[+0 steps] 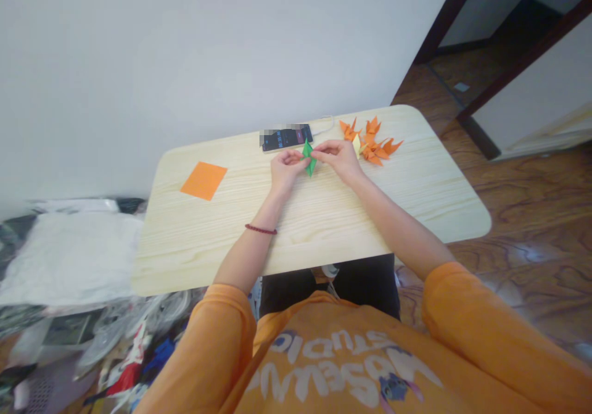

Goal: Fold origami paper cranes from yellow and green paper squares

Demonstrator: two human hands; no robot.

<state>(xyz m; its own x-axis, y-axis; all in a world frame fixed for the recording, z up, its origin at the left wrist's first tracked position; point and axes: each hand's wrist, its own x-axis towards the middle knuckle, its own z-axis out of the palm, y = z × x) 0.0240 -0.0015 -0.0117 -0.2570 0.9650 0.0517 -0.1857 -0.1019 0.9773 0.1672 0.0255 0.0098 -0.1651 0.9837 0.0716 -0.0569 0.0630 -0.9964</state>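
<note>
A small green folded paper (309,160), shaped like a narrow diamond, is held upright between both hands above the table. My left hand (287,168) pinches its left side between thumb and fingers. On the other side, the fingertips of my right hand (340,158) are closed on its right edge. Just right of my right hand lie several orange folded paper cranes (375,149) in a cluster, with a pale yellow folded paper (356,145) among them. A flat orange paper square (204,181) rests on the left part of the table.
The light wooden table (222,241) has rounded corners and stands against a white wall (208,50). Behind my hands a phone (287,139) with a lit screen lies at the back edge, a white cable (326,128) running from it. Bags and clutter (106,340) fill the floor at left.
</note>
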